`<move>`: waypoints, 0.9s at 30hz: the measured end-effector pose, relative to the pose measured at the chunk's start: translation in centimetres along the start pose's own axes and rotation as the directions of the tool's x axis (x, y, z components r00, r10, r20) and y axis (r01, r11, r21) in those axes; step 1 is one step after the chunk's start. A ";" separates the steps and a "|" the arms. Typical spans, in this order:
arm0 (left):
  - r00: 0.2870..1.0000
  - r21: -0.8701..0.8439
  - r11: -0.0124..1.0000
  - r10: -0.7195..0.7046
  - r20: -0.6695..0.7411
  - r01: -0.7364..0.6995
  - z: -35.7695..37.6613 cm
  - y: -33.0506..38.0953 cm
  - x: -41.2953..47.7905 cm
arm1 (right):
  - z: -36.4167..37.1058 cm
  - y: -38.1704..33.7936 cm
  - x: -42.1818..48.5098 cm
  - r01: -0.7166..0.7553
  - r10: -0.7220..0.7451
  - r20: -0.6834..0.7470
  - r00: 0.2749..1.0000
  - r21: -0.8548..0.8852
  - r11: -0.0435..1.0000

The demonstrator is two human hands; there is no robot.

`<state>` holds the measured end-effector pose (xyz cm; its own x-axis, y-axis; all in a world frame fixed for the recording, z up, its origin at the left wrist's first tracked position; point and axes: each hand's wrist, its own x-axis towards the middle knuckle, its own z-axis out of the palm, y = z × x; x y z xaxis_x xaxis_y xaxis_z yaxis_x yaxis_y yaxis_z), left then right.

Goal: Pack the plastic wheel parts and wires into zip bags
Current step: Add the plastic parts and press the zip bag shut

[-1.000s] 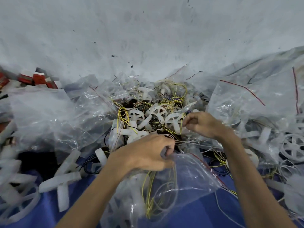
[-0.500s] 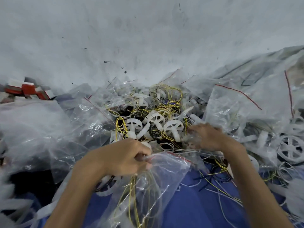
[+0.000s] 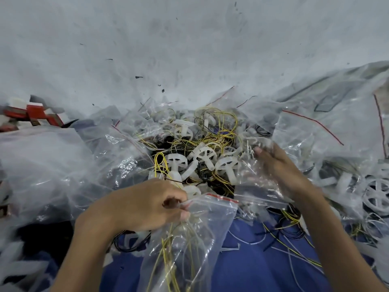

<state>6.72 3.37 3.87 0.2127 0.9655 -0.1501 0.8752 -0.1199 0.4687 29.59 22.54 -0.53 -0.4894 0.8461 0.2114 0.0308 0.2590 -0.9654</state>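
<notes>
My left hand (image 3: 141, 204) grips the red-striped mouth of a clear zip bag (image 3: 202, 232) that holds yellow and white wires. Just beyond it lies a pile of white plastic wheel parts (image 3: 202, 157) tangled with yellow and black wires (image 3: 219, 129). My right hand (image 3: 277, 167) reaches into the right side of the pile, blurred, with fingers stretched among clear plastic and small white pieces. Whether it holds anything is unclear.
Clear plastic bags (image 3: 52, 165) are heaped on the left and right. More wheel parts (image 3: 376, 194) sit inside bags at the right edge. Red and white boxes (image 3: 31, 114) lie at the far left. Blue cloth (image 3: 252, 266) with loose wires lies below. A pale wall rises behind.
My left hand has drawn the zip bag down and left, nearer to me. My right hand has shifted right and opened out from a pinching pose at the pile.
</notes>
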 end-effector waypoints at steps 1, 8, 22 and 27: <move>1.000 -0.012 1.000 -0.003 0.007 0.003 0.0 0.0 0.1 | 0.3 -0.1 0.0 -0.040 0.041 -0.008 0.999 0.151 0.988; 0.996 -0.039 0.996 -0.073 0.042 0.075 0.3 0.8 0.6 | 2.6 -0.7 0.3 -0.185 0.175 0.067 0.982 0.510 0.840; 0.916 -0.532 0.846 -0.233 -0.326 0.025 2.2 1.8 4.7 | 4.0 -2.1 -1.9 -0.067 0.073 0.291 0.954 -0.031 0.997; 0.862 -0.764 0.634 -0.313 -0.398 -0.123 4.3 2.5 6.4 | 4.9 -1.4 -3.0 0.029 -0.065 0.250 0.966 0.144 0.989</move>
<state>12.18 8.30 0.35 -0.2633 0.9621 0.0708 0.1969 -0.0183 0.9803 26.76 17.35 -0.53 -0.6926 0.6840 0.2288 -0.1097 0.2136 -0.9707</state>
